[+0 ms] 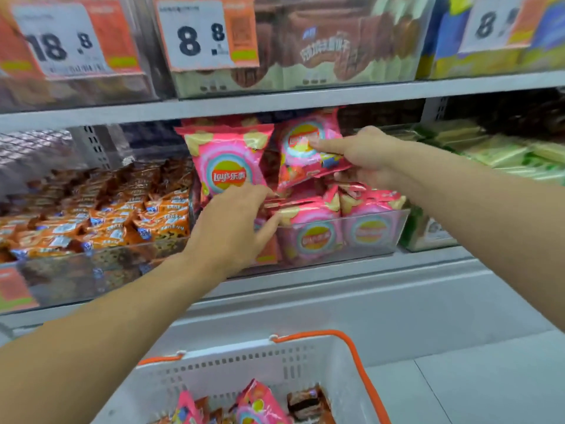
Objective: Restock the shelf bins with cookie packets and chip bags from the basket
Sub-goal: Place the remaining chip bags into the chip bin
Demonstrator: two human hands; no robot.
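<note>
Chip bags, pink, are stacked in the clear middle shelf bin. One upright chip bag is steadied at its lower edge by the left hand, fingers spread and nearly straight, pressed against the bag front, nothing gripped. A second tilted chip bag is held above the pile by the right hand, pinched between thumb below and fingers on top, index finger laid straight across its front. More pink bags are seen lying behind the bin's front wall. Orange cookie packets are piled in the bin to the left; green packets in the bin to the right. The white basket with orange handle is seen below, pink bags and brown packets inside.
</note>
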